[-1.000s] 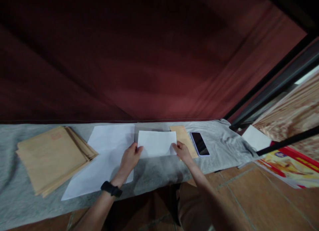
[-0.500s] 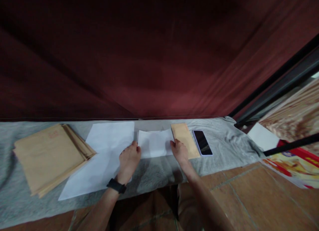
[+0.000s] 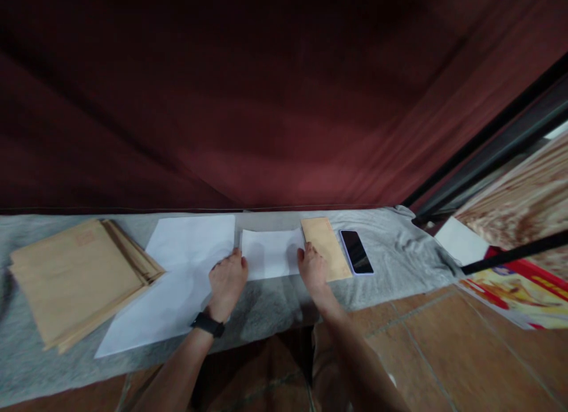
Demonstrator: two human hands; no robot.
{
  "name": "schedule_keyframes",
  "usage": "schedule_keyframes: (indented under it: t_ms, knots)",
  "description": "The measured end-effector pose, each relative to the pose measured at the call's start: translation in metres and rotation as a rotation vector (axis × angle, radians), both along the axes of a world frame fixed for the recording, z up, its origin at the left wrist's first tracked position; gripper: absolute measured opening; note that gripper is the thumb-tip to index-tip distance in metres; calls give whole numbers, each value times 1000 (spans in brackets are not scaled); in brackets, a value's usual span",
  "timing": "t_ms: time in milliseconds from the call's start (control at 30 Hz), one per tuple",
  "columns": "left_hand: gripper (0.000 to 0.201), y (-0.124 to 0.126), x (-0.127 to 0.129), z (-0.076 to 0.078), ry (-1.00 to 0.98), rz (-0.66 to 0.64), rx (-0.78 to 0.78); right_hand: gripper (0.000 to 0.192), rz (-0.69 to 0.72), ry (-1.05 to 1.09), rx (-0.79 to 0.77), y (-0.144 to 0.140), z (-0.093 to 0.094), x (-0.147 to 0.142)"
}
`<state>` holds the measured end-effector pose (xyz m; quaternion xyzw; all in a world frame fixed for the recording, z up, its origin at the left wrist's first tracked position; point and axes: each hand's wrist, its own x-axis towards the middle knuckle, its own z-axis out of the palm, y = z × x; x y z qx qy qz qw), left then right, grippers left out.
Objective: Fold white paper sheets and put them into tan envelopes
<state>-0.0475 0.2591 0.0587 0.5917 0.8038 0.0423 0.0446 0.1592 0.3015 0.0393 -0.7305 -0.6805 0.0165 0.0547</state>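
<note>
The folded white sheet (image 3: 271, 253) lay flat on the grey-clothed tabletop (image 3: 390, 264), between the loose white papers (image 3: 177, 276) and a brown envelope (image 3: 326, 255). The left hand (image 3: 227, 280) and right hand (image 3: 312, 269) were spread flat, fingertips pressing its side edges, apparently to flatten the fold. A second earlier the sheet had bowed upward; now it was down.
</note>
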Motion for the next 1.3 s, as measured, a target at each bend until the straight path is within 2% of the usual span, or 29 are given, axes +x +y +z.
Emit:
schedule_keyframes:
  t_ms: [200,500,633,733,800,933,1000,1133,1300]
  knots:
    - [36,1,1,-1,-2,-12,15,34,22,-59,48,0,-5,-5]
    - [37,0,0,-12,50,-45,83,45,85,-59,157,-14,-3,-10]
    - [38,0,0,-15,56,-60,117,43,243,72,214,-15,-3,-18]
    - [39,1,1,-13,108,-83,189,45,403,240,228,-12,-12,-31]
    - [40,3,4,-14,145,-112,263,46,453,312,223,-9,-20,-41]
    - [50,14,17,-32,52,-299,414,48,465,379,197,-4,-28,-54]
    - [54,18,24,-46,-15,-367,410,48,478,391,188,-1,-29,-57]
    - [59,21,35,-67,-55,-373,334,47,518,345,153,4,-29,-60]
    - [59,17,38,-67,-42,-341,309,48,482,241,144,6,-32,-55]
